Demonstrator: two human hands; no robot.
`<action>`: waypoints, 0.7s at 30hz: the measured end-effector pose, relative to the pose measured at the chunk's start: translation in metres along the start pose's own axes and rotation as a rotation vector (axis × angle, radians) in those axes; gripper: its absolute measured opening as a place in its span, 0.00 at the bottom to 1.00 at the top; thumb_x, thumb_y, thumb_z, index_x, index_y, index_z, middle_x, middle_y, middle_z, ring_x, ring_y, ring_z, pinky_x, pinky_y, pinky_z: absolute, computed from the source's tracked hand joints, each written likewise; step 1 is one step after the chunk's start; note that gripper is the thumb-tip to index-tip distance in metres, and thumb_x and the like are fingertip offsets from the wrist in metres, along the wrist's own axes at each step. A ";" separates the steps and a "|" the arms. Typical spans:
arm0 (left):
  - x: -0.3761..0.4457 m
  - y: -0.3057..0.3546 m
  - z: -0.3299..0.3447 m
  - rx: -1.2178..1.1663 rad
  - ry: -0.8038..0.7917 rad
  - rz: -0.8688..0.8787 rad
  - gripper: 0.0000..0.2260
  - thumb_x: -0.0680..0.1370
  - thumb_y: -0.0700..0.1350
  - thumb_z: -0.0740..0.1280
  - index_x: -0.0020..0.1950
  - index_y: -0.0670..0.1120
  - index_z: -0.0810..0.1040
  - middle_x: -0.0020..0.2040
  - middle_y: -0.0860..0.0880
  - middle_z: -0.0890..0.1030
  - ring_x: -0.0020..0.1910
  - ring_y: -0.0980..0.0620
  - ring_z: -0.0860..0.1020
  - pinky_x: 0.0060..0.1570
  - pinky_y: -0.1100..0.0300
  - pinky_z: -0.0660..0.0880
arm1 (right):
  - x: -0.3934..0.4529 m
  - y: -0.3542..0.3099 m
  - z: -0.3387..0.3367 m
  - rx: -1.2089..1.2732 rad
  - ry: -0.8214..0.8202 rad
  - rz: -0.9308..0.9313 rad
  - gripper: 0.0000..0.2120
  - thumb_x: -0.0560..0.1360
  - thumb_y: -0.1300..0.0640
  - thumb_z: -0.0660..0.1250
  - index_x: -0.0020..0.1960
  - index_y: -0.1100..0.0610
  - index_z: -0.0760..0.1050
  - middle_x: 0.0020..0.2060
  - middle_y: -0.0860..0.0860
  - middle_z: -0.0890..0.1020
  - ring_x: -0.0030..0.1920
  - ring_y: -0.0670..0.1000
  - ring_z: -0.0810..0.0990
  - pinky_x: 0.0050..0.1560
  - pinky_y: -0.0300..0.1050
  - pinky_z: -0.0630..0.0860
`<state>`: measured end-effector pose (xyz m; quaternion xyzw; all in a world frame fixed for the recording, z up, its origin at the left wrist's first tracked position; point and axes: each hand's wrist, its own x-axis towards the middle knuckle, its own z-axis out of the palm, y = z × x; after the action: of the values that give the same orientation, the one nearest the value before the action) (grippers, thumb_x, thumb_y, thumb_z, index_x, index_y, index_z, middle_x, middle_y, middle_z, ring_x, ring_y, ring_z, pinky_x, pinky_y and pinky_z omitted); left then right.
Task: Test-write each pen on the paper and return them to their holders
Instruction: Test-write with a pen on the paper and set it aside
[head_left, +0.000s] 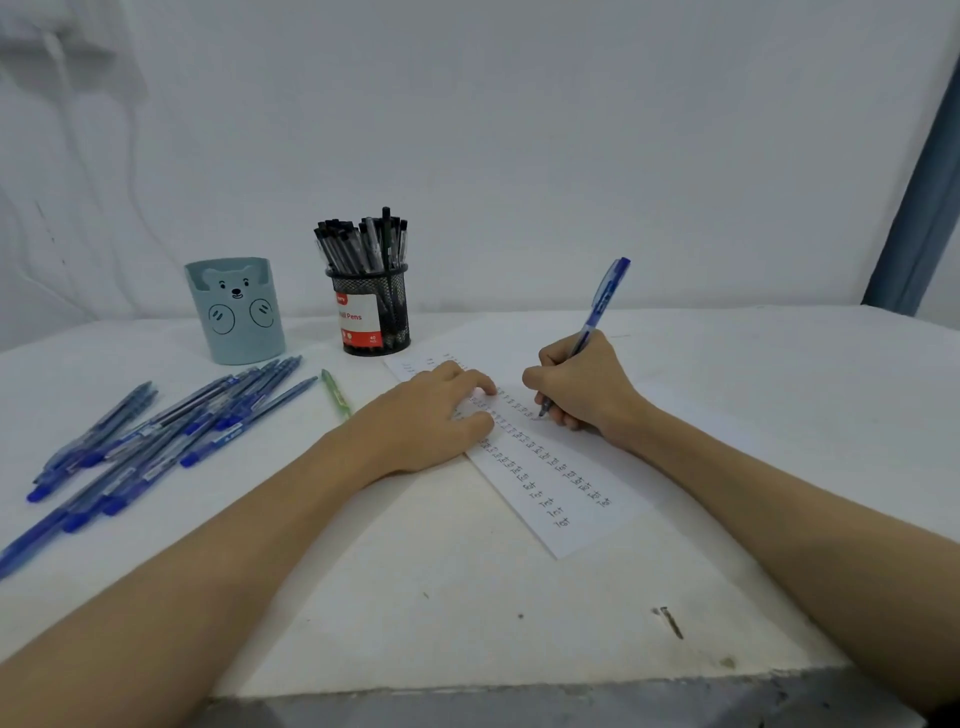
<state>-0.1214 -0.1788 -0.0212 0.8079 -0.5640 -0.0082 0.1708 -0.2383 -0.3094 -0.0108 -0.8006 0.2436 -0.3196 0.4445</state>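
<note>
My right hand (584, 387) grips a blue pen (602, 301) with its tip down on the white paper (576, 519), among rows of small handwritten test words. My left hand (434, 415) lies flat on the paper's left part, fingers spread, holding it down. Several blue pens (156, 441) lie loose on the table at the left. A light blue bear-faced holder (236, 312) stands behind them, its inside hidden. A black mesh holder (375, 317) full of black pens (363, 241) stands to its right.
A single green pen (336, 393) lies between the blue pens and my left hand. The white table (415, 597) ends at a grey front edge near me. A white wall rises behind the holders, with a blue post at the far right.
</note>
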 end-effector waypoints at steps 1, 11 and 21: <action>0.000 0.000 0.000 -0.001 0.000 0.004 0.17 0.78 0.52 0.57 0.67 0.58 0.67 0.64 0.55 0.67 0.61 0.54 0.68 0.59 0.57 0.66 | 0.000 0.000 0.000 -0.002 -0.003 -0.005 0.20 0.67 0.70 0.63 0.23 0.56 0.58 0.14 0.48 0.67 0.19 0.50 0.70 0.18 0.34 0.61; 0.006 -0.004 0.006 -0.114 -0.060 0.007 0.18 0.80 0.52 0.55 0.70 0.59 0.64 0.69 0.57 0.67 0.66 0.55 0.66 0.62 0.60 0.62 | -0.002 -0.001 0.000 0.002 -0.031 -0.014 0.20 0.67 0.70 0.62 0.23 0.56 0.58 0.13 0.46 0.65 0.29 0.56 0.74 0.18 0.34 0.60; 0.018 -0.001 0.008 -0.123 -0.036 0.042 0.18 0.81 0.44 0.54 0.70 0.52 0.65 0.70 0.54 0.66 0.66 0.58 0.65 0.61 0.64 0.59 | 0.002 0.001 0.002 0.011 -0.052 -0.039 0.21 0.68 0.67 0.64 0.24 0.56 0.57 0.14 0.46 0.63 0.28 0.56 0.73 0.18 0.34 0.59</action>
<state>-0.1157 -0.1974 -0.0252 0.7836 -0.5823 -0.0538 0.2099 -0.2357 -0.3097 -0.0118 -0.8108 0.2144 -0.3087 0.4487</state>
